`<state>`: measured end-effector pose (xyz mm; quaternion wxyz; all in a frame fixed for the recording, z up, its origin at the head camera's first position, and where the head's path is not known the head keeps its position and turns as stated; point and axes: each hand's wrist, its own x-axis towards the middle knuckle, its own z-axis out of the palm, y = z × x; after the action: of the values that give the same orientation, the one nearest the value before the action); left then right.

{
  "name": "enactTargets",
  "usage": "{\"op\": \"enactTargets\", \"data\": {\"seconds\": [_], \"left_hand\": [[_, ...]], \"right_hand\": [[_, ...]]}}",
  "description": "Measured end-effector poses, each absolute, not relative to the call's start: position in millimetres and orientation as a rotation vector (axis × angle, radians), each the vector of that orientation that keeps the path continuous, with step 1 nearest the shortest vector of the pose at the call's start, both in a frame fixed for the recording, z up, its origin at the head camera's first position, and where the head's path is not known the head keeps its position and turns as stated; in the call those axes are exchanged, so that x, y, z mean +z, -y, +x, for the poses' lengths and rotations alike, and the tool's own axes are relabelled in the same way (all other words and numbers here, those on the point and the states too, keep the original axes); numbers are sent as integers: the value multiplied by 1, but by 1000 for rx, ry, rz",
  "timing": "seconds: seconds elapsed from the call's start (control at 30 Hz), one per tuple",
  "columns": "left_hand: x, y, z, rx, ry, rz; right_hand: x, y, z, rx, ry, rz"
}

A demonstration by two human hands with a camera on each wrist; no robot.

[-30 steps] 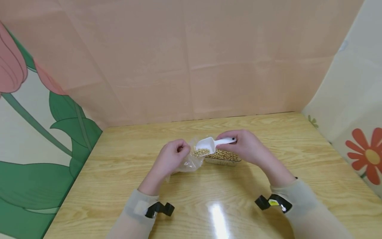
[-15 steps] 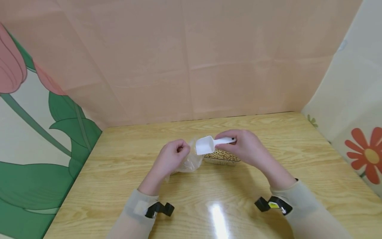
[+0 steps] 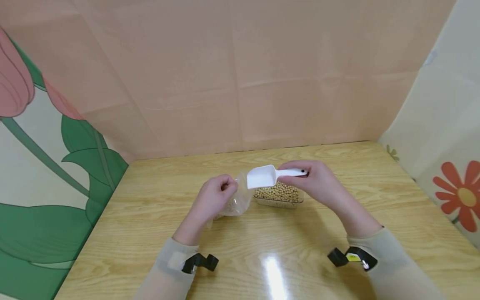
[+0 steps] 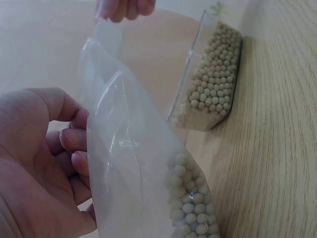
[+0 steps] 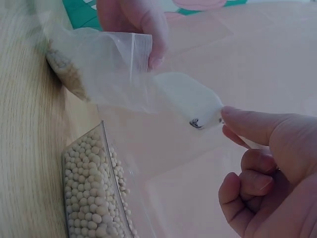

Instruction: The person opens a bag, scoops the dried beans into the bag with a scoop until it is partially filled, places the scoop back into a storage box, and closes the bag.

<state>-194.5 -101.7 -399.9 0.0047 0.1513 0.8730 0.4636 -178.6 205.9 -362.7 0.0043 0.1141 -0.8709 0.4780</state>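
Observation:
My left hand (image 3: 217, 195) pinches the upper edge of a clear zip bag (image 4: 124, 144), whose mouth gapes toward the right. Pale round soybeans (image 4: 193, 208) lie in the bottom of the bag. With thumb and fingers, my right hand (image 3: 315, 180) grips the handle of a white scoop (image 3: 261, 176). No beans show in the scoop, and its front lip is right at the bag's mouth. Below and behind the scoop stands a clear rectangular box (image 3: 279, 203) filled with the same soybeans, also seen as a box (image 5: 94, 193) in the right wrist view.
The wood-grain table (image 3: 150, 208) carries the bag and the box. A pink sheet (image 3: 225, 83) hangs behind its far edge. Flower-printed panels stand at the left (image 3: 75, 166) and right (image 3: 442, 137). Each wrist wears a black camera mount.
The scoop has tipped and its beans are gone from it. My right hand has then drawn it slightly right and up, showing more of the box. The left hand has stayed nearly still.

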Motion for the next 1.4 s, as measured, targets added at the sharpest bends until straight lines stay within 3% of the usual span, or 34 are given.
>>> {"op": "enactTargets", "data": {"seconds": [0.83,1.4], "left_hand": [[-398,101,-194,1453,-2714,461],[-397,101,-194,1452,-2715,479]], "right_hand": [[-384,-275,-197,1423,2792,161],[-394,-284,-202,1206,2891,290]]}}
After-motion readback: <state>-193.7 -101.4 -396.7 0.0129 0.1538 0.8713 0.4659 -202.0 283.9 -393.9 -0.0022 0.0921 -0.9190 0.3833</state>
